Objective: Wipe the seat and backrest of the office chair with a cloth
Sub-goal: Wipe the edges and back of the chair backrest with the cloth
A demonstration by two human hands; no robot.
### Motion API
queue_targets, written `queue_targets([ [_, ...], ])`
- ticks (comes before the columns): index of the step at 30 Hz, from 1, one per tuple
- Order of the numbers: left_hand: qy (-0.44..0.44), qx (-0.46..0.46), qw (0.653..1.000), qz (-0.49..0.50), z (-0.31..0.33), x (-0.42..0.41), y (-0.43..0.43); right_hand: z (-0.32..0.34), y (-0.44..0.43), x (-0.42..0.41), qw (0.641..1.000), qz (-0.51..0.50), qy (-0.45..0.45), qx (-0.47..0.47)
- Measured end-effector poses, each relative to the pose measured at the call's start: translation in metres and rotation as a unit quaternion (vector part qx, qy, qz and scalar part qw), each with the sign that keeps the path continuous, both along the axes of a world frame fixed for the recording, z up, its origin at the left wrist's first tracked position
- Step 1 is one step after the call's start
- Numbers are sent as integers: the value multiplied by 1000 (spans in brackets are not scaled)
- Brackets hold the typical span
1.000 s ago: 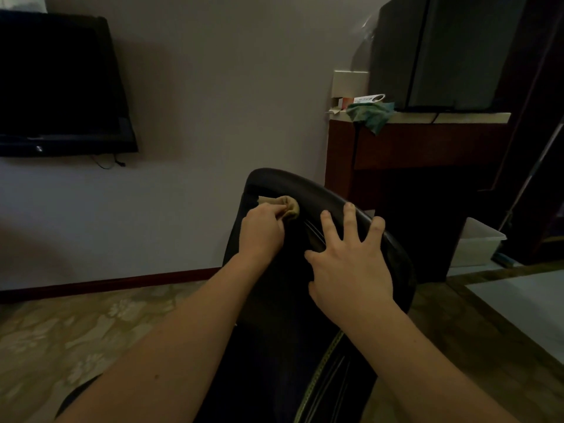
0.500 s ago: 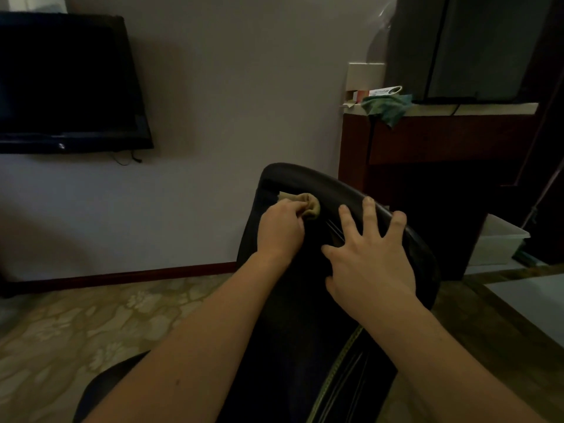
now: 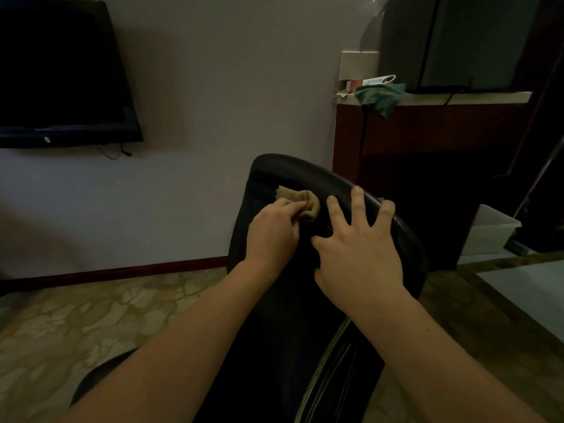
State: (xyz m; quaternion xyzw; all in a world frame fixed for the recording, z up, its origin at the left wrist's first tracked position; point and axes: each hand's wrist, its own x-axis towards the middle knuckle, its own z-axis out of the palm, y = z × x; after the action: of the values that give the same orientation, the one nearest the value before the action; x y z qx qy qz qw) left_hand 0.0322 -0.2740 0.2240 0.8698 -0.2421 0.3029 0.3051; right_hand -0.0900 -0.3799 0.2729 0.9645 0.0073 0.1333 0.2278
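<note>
nearest to us, two bare forearms reach forward over the backrest [image 3: 293,337] of the office chair, a dark, smooth, leather-like panel with a yellow-green stitched seam [image 3: 329,355] running down it. low on the left a dark rounded part shows, perhaps the seat; we cannot tell.

the right hand [image 3: 360,257] lies flat on the upper backrest, its fingers [image 3: 357,203] straight and spread wide, tips up at the curved top rim; it holds nothing, and we judge that it steadies the chair. just beside it the left hand [image 3: 271,236] has its fingers curled round the cloth [image 3: 305,203], a small tan, soft wad bunched into a ball and pressed against the backrest just below the rim.

we judge the step in hand to be wiping the top of the backrest. the next move calls for firm strokes across and down the panel while the flat hand stops a swivel or tilt; a bunched cloth covers little, so opening it out would help.

beyond lie a pale floral carpet [image 3: 76,315], a plain wall, a black television [image 3: 58,80], and a dark wooden cabinet whose pale worktop [image 3: 488,97] carries a crumpled green rag [image 3: 381,96]. a white plastic bin [image 3: 491,230] stands on the floor.
</note>
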Motion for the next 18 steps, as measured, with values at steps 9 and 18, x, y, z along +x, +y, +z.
queue_targets([
  [9,47,-45,997,39,5,16,-4,-7,1,-20,998,-29,-17,45],
  [18,37,-49,998,20,3,11,-6,-16,2,-32,995,-53,-49,68],
])
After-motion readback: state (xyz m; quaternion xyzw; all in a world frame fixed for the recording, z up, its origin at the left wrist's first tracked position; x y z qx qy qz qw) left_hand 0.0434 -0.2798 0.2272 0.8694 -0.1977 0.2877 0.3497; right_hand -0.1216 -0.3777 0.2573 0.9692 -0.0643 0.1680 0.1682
